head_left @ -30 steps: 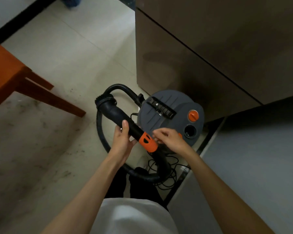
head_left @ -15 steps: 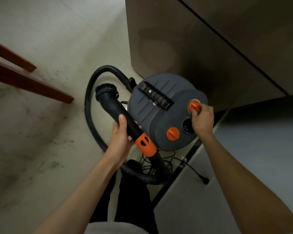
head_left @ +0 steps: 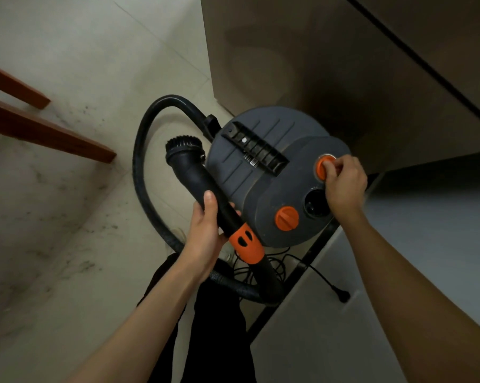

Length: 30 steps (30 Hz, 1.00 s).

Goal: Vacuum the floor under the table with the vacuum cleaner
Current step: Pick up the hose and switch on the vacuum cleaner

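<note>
Risk here lies mostly in the tangle at the person's feet. The round dark-grey canister vacuum cleaner [head_left: 263, 175] stands on the pale tiled floor [head_left: 67, 230], close against a brown cabinet [head_left: 343, 78]. The right hand [head_left: 341, 183] has its fingers curled around the upper orange round knob [head_left: 324, 167] on the lid, pinching it, probably to switch the machine on. A 2nd orange knob [head_left: 286, 218] sits nearer the person, untouched. The left hand [head_left: 205, 230] is wrapped around the black plastic wand [head_left: 205, 189], thumb lying along the top, just above its orange collar [head_left: 247, 244]; the round bristle brush head [head_left: 183, 146] points away, toward the floor.

The black ribbed hose [head_left: 145, 175] loops wide around the left of the canister and back under the wand, and a thin black power cord [head_left: 324, 280] lies coiled between the canister and the person's legs, its plug [head_left: 343, 295] lying loose on the grey surface. If the plug is indeed unconnected, turning the knob will do nothing. Pulling the wand toward the reddish-brown wooden table legs [head_left: 48, 134] could snag the looped hose or drag the canister over the cord.
</note>
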Available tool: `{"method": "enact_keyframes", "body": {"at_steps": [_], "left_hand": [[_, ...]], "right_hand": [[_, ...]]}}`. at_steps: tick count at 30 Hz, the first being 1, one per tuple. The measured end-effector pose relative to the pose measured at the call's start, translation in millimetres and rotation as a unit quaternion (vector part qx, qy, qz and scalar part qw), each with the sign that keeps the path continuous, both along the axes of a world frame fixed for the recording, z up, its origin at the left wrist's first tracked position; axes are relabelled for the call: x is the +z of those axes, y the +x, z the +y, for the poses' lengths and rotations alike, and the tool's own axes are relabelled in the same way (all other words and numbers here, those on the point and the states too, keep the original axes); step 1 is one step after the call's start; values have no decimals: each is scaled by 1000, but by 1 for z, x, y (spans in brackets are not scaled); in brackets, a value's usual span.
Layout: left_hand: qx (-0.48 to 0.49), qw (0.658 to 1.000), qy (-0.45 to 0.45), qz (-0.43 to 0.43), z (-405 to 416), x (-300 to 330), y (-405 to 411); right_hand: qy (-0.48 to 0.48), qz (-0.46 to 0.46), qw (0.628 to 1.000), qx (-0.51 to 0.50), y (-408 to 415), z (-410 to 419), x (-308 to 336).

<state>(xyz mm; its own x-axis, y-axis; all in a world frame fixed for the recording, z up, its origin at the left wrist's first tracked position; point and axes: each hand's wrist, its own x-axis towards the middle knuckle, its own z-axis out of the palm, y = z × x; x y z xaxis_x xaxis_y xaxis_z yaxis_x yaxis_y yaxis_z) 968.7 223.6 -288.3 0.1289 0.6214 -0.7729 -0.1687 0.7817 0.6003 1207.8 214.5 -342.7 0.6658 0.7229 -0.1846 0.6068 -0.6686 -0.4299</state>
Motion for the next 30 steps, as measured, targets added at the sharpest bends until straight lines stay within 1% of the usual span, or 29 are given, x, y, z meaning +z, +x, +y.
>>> {"method": "enact_keyframes", "body": {"at_steps": [4, 7, 9, 12, 14, 19, 23, 27, 28, 29, 30], "left_hand": [[-24, 1000, 10, -4, 0, 2, 9], [-15, 1000, 8, -3, 3, 2, 9], [-8, 1000, 6, -4, 3, 1, 6], [1, 1000, 4, -4, 2, 1, 1], [8, 1000, 2, -5, 2, 1, -3], [19, 1000, 0, -5, -2, 0, -7], [13, 1000, 5, -5, -7, 3, -8], [13, 1000, 12, 2, -11, 13, -12], [13, 1000, 14, 5, -12, 17, -13], [14, 1000, 16, 7, -13, 21, -15], [17, 1000, 17, 9, -13, 26, -17]], "right_hand": [[0, 37, 999, -21, 1, -2, 2], [49, 31, 997, -48, -15, -15, 7], [64, 39, 997, 14, -37, -34, 9], [-2, 72, 986, 150, -66, -64, 7], [-26, 64, 981, 181, -73, -76, 2], [-31, 60, 989, 130, -74, -70, 6], [-93, 84, 991, 43, -82, -63, 13], [-135, 96, 986, 32, -86, -57, 24], [-121, 94, 987, 34, -88, -57, 30], [-90, 98, 990, 40, -94, -55, 38], [-47, 121, 990, 52, -103, -54, 47]]}}
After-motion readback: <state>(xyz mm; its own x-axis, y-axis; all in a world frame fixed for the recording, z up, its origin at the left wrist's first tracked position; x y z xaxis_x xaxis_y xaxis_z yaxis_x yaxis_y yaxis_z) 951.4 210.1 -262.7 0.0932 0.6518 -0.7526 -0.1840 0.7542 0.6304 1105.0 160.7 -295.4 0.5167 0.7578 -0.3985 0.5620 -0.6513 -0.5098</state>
